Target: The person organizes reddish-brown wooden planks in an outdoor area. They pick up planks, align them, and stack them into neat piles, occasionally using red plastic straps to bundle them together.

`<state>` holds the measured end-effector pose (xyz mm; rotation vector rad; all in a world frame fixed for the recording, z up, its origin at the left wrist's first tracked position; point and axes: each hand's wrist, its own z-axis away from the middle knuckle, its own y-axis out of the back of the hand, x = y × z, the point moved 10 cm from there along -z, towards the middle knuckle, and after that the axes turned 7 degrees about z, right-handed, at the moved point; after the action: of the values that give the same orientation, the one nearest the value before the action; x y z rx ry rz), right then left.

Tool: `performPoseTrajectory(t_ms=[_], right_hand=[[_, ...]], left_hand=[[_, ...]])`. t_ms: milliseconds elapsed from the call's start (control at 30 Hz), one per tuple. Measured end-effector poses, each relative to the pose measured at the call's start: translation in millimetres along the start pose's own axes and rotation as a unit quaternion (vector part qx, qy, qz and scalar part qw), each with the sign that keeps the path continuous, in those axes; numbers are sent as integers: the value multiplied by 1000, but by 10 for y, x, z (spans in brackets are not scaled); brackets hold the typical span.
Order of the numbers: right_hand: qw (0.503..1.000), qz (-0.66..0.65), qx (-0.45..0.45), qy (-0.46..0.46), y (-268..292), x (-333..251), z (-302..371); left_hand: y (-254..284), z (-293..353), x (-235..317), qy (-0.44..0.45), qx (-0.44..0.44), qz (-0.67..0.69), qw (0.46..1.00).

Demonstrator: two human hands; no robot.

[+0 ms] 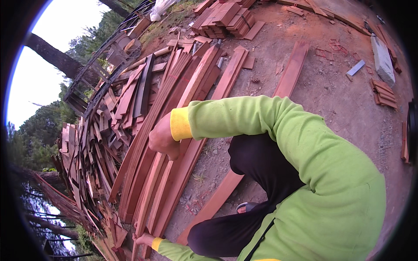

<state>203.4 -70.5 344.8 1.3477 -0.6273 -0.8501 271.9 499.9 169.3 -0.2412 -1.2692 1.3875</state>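
A stack of long reddish-brown wooden planks (pixel 180 174) runs lengthwise in front of me on the ground. My right hand (pixel 163 135) is closed over a long wooden plank (pixel 200 82), its fingers bent down and partly hidden behind the wrist. Toward the near end of the same stack, my left hand (pixel 144 239) grips the edge of a wooden plank (pixel 138 217), with fingers curled around it. Both arms wear green sleeves with yellow cuffs. I am crouching beside the stack, my knees close to it.
A heap of wood offcuts (pixel 98 152) lies beyond the planks. Single planks (pixel 217 191) rest on the dirt by my feet. Stacked short boards (pixel 224 19) stand at the top. A pale concrete block (pixel 382 61) and small red boards (pixel 384 93) lie at the right.
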Motion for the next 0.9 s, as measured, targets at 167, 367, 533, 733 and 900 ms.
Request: performPoseTrajectory(t_ms=[167,367,533,733,900], right_hand=[[998,-19,-54,-32,-142,99,-67],[992,-54,-108,-35,-205,109,-176],[992,-65,-102,-16,-121,51,-167],[990,-79,-113,-27,-264,178,-166],[991,-76,-103,-29,-311,236,-128]], left_hand=[[103,76,-68,18,37,15,999],[308,-201,239,-40,44,-59,996],[318,-387,671,-116,-6,-164,980],[380,101,86,-50,48,-166,984],[421,151,-37,-31,47,-99,993]])
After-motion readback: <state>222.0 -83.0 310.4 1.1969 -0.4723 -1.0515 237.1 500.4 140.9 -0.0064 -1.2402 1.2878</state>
